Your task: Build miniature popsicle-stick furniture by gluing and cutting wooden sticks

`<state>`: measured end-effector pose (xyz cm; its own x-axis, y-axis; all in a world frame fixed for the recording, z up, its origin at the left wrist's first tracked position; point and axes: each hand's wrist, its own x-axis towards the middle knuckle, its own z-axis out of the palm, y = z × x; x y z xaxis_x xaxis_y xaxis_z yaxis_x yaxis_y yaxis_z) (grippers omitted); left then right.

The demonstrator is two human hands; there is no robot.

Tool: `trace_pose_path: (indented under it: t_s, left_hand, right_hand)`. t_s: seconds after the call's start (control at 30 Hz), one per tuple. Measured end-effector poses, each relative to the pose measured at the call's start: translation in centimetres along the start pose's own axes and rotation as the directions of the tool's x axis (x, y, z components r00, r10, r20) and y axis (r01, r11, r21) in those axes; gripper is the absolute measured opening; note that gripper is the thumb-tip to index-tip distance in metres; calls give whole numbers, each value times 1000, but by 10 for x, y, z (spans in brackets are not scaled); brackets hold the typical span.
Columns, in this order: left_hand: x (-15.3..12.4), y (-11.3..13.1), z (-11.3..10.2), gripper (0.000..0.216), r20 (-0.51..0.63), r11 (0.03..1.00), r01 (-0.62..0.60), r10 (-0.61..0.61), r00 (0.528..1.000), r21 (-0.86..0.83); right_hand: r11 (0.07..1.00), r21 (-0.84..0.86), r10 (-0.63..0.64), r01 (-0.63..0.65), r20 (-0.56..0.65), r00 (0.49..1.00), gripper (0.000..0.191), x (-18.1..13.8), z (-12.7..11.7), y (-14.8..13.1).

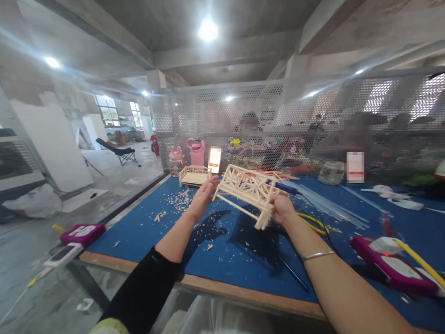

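My right hand (282, 208) is closed around the right end of a small model made of pale wooden sticks (245, 188). The model is tilted above the blue table, with crossed sticks filling its upper side. At its left end is my left hand (204, 198), fingers stretched out toward the frame; whether they touch it I cannot tell. Behind my left hand, a second stick model (194, 177), like a tiny bench with railings, stands on the table. Wood scraps (181, 200) lie scattered about.
A lit phone (214, 160), pink bottle (197, 152) and perforated screen (208, 111) line the back. Clear strips (327, 204), a yellow cable (314, 223) and a thin dark rod (294, 273) lie rightward. Purple power strips sit at the left (82, 234) and right (392, 269).
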<state>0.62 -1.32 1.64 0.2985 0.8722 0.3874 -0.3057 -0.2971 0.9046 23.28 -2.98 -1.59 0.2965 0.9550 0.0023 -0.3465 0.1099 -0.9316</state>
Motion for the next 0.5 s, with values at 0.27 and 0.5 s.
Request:
trace_pose_path:
  t_s: [0.27, 0.5]
  left_hand:
    - [-5, -4, 13, 41, 180, 988, 58, -85, 980, 146]
    - [7, -9, -27, 19, -238, 579, 202, -14, 971, 790]
  right_hand:
    - [999, 30, -17, 16, 19, 1000, 17, -2, 4, 2]
    - [994, 62, -91, 94, -54, 994, 22, -1, 5, 4]
